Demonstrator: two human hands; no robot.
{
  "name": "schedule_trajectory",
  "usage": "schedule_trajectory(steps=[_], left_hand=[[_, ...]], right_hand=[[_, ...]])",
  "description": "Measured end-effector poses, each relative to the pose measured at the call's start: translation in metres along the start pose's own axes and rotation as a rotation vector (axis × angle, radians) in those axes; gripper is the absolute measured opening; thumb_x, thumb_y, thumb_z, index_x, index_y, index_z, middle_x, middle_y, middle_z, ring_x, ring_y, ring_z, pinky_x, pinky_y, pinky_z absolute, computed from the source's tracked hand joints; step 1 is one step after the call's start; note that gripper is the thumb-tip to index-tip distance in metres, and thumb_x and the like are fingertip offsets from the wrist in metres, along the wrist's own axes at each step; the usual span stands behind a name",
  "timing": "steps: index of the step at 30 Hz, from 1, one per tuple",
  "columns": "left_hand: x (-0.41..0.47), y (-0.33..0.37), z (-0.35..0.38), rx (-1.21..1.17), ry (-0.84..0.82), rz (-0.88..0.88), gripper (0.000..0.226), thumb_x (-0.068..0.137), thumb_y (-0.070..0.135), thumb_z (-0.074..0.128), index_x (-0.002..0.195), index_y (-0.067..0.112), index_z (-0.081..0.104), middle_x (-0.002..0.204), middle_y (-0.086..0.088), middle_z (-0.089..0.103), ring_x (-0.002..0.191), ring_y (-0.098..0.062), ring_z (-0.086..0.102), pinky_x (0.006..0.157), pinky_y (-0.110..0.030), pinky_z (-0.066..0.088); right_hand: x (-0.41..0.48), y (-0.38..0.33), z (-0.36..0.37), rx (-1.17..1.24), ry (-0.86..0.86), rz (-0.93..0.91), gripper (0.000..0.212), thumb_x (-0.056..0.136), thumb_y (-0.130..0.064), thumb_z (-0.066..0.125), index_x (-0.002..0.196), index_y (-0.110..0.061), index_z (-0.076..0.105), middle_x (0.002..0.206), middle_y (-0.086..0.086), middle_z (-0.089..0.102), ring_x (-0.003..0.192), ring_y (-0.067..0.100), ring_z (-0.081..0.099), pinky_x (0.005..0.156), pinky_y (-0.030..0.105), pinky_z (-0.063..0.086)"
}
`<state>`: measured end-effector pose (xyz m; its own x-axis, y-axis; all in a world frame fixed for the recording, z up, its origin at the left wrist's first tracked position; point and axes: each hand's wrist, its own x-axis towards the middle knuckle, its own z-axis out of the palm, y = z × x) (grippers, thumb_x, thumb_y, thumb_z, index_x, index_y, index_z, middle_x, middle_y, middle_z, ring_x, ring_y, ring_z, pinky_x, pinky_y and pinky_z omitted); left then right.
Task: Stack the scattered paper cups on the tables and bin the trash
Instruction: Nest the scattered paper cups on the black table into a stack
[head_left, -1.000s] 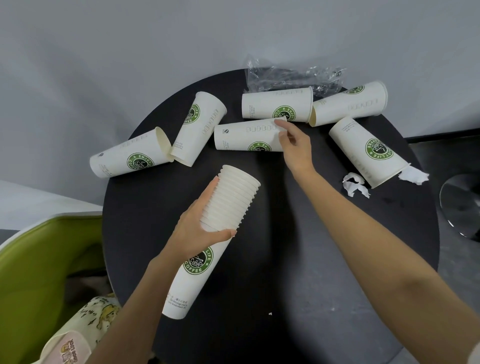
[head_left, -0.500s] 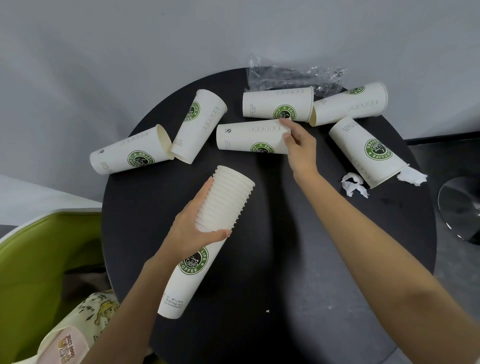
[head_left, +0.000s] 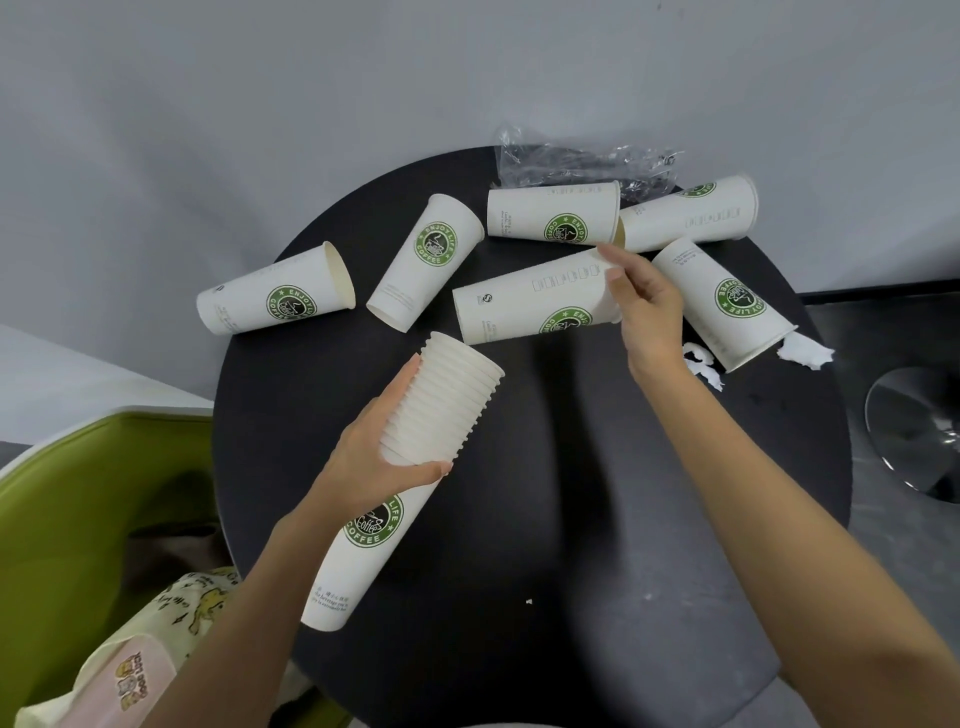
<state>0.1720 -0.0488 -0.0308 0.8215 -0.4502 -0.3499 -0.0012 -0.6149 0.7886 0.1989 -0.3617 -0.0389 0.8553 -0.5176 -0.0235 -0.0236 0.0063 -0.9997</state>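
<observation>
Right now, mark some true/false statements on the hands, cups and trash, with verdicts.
1. The left hand holds the stack of nested cups. True.
2. The right hand is empty. False: it grips the rim of a paper cup that is on its side.
3. Every cup outside the stack stands upright. False: the loose cups lie on their sides on the black round table.
4. A clear plastic wrapper lies at the table's far edge. True.
5. The trash is already off the table. False: torn paper scraps lie by the rightmost cup.
</observation>
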Motion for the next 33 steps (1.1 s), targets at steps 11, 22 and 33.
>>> schedule_trajectory(steps=[11, 22, 33], left_hand=[[-0.023, 0.007, 0.007, -0.027, -0.022, 0.01, 0.109, 0.058, 0.051, 0.079, 0.144, 0.064, 0.014, 0.144, 0.021, 0.04, 0.132, -0.004, 0.04, 0.111, -0.042, 0.037], [-0.042, 0.015, 0.014, -0.03, -0.031, 0.03, 0.107, 0.061, 0.048, 0.081, 0.142, 0.067, 0.015, 0.144, 0.019, 0.042, 0.132, -0.006, 0.042, 0.112, -0.044, 0.038], [-0.056, 0.016, 0.021, -0.044, -0.018, 0.027, 0.108, 0.059, 0.049, 0.082, 0.143, 0.066, 0.015, 0.142, 0.018, 0.044, 0.13, -0.008, 0.044, 0.109, -0.047, 0.041]], right_hand=[[-0.023, -0.024, 0.005, -0.081, -0.099, -0.072, 0.024, 0.093, -0.001, 0.05, 0.105, -0.012, 0.068, 0.108, 0.0, 0.068, 0.101, -0.003, 0.06, 0.09, 0.012, 0.041], [-0.074, -0.033, 0.035, -0.156, -0.341, -0.072, 0.024, 0.095, -0.003, 0.05, 0.107, -0.011, 0.069, 0.105, 0.0, 0.068, 0.089, -0.007, 0.058, 0.08, 0.009, 0.04], [-0.107, -0.029, 0.036, -0.183, -0.428, -0.054, 0.03, 0.098, -0.014, 0.049, 0.118, -0.032, 0.062, 0.09, 0.022, 0.062, 0.078, 0.032, 0.053, 0.079, 0.029, 0.047]])
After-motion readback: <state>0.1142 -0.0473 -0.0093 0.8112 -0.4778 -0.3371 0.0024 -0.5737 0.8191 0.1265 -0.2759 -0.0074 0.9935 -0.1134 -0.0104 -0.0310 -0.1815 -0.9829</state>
